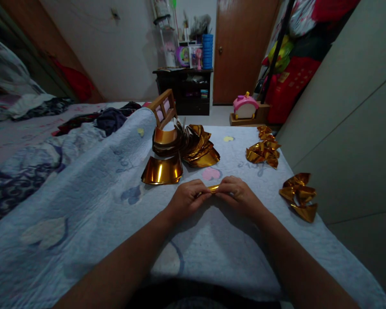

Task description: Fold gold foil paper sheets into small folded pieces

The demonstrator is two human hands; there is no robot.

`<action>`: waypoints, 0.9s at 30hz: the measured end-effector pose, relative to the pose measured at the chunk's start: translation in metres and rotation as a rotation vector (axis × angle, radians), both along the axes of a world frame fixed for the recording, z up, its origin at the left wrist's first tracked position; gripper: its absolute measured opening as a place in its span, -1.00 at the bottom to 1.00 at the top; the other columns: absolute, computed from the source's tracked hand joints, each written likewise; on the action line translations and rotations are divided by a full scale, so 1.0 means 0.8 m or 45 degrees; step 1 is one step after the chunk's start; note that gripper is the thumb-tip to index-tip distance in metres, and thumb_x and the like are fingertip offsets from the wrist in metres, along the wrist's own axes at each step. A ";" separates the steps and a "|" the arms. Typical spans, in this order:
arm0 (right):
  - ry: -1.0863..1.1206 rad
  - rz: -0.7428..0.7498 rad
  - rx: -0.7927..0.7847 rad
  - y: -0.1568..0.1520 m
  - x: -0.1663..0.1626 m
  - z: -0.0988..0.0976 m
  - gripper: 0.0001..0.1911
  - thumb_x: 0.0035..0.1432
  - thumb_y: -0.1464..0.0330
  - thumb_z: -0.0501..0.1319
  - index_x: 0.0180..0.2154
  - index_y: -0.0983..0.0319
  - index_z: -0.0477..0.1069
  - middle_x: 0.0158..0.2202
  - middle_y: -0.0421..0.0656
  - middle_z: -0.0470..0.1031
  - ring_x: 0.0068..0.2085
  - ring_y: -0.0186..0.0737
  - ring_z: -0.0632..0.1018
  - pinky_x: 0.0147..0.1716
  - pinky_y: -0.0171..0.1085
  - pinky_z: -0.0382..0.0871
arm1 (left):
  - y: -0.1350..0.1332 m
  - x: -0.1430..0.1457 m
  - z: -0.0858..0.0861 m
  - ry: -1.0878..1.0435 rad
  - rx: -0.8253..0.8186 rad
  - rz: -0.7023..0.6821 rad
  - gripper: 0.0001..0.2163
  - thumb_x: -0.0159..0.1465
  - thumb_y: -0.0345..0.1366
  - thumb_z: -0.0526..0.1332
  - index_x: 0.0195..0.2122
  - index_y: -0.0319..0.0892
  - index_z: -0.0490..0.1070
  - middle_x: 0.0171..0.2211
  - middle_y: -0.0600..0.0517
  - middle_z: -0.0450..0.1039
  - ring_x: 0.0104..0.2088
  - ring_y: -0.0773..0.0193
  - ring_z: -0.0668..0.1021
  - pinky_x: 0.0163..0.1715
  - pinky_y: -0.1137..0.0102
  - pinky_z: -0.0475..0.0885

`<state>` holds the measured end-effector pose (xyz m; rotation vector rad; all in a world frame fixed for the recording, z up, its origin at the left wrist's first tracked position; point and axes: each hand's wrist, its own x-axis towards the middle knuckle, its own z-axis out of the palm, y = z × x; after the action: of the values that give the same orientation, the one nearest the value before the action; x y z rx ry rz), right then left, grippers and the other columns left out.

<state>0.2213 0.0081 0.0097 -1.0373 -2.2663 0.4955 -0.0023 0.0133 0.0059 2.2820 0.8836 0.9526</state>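
A narrow rolled or folded strip of gold foil paper [214,189] is stretched between my hands, just above the blue bedspread. My left hand [190,195] pinches its left end, and my right hand [237,194] is closed on the right end. Most of the strip is hidden by the fingers. Beyond my left hand lies a flat stack of shiny gold foil sheets [162,171]. Behind it are more loosely fanned gold sheets [199,148]. Folded gold foil pieces [299,196] rest to the right of my right hand, with others [264,148] farther back.
The pale blue bedspread [116,240] with heart patterns lies under everything. At its far edge stands a small wooden frame [163,107]. A pink toy [245,107] sits beyond, near a dark cabinet [183,92]. A pale panel [350,141] borders the right side; rumpled clothes [111,120] lie left.
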 end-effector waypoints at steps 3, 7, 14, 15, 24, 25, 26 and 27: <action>0.135 -0.002 -0.070 0.003 0.008 0.002 -0.83 0.31 0.37 0.24 -0.24 0.17 0.64 -0.33 -0.12 0.53 -0.26 -0.19 0.53 -0.24 -0.24 0.35 | 0.000 0.000 0.006 -0.083 -0.061 0.036 -0.87 0.33 -0.35 0.25 -0.30 -0.20 0.60 -0.43 0.02 0.51 -0.40 0.30 0.52 -0.37 0.44 0.36; 0.338 -0.071 -0.170 0.010 0.024 0.004 -0.85 0.26 0.34 0.27 -0.29 0.17 0.64 -0.32 -0.13 0.55 -0.26 -0.20 0.54 -0.24 -0.24 0.38 | 0.002 -0.002 0.013 -0.160 -0.126 0.119 -0.88 0.30 -0.35 0.27 -0.33 -0.20 0.61 -0.44 0.02 0.51 -0.41 0.30 0.52 -0.37 0.43 0.35; 0.528 -0.139 -0.338 0.016 0.038 0.010 -0.85 0.19 0.29 0.31 -0.36 0.19 0.64 -0.34 -0.13 0.54 -0.29 -0.20 0.53 -0.25 -0.24 0.38 | 0.002 -0.002 0.017 -0.239 -0.277 0.192 -0.86 0.26 -0.31 0.28 -0.42 -0.18 0.59 -0.48 0.03 0.48 -0.41 0.28 0.50 -0.36 0.40 0.34; 0.547 -0.158 -0.348 0.017 0.040 0.011 -0.83 0.19 0.27 0.31 -0.37 0.19 0.64 -0.34 -0.13 0.54 -0.29 -0.20 0.53 -0.24 -0.23 0.38 | 0.003 -0.002 0.017 -0.259 -0.314 0.206 -0.86 0.25 -0.30 0.29 -0.43 -0.18 0.59 -0.48 0.03 0.48 -0.41 0.28 0.50 -0.36 0.39 0.34; 0.980 -0.333 -0.712 0.015 0.044 0.008 -0.57 0.19 0.03 0.27 -0.05 0.18 0.54 -0.17 -0.10 0.61 -0.17 -0.13 0.56 -0.09 -0.14 0.41 | 0.006 0.003 0.014 -0.573 -0.803 0.308 -0.82 0.16 -0.18 0.33 -0.43 -0.20 0.53 -0.53 0.09 0.38 -0.54 0.38 0.34 -0.51 0.45 0.24; 1.002 -0.279 -0.791 0.013 0.040 0.007 -0.54 0.18 0.02 0.28 -0.01 0.18 0.51 -0.12 -0.08 0.61 -0.14 -0.12 0.56 -0.07 -0.12 0.42 | 0.006 0.004 0.014 -0.585 -0.829 0.303 -0.81 0.15 -0.17 0.33 -0.43 -0.21 0.53 -0.53 0.09 0.38 -0.54 0.38 0.34 -0.51 0.45 0.24; 1.000 -0.224 -0.860 0.012 0.036 0.007 -0.52 0.17 0.02 0.29 0.00 0.18 0.50 -0.08 -0.08 0.60 -0.11 -0.10 0.57 -0.06 -0.12 0.42 | 0.006 0.005 0.013 -0.593 -0.845 0.301 -0.80 0.15 -0.16 0.34 -0.43 -0.21 0.53 -0.53 0.09 0.38 -0.53 0.38 0.35 -0.51 0.45 0.25; 0.982 -0.188 -0.905 0.010 0.032 0.007 -0.53 0.14 0.05 0.33 -0.01 0.19 0.51 -0.07 -0.08 0.59 -0.09 -0.10 0.57 -0.06 -0.13 0.42 | 0.006 0.006 0.013 -0.597 -0.854 0.305 -0.80 0.14 -0.16 0.34 -0.43 -0.21 0.53 -0.52 0.09 0.38 -0.52 0.38 0.35 -0.50 0.46 0.25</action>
<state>0.2468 0.0163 0.0156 -1.0594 -1.3252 1.4147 0.0026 0.0182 0.0165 1.3427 1.0706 1.0329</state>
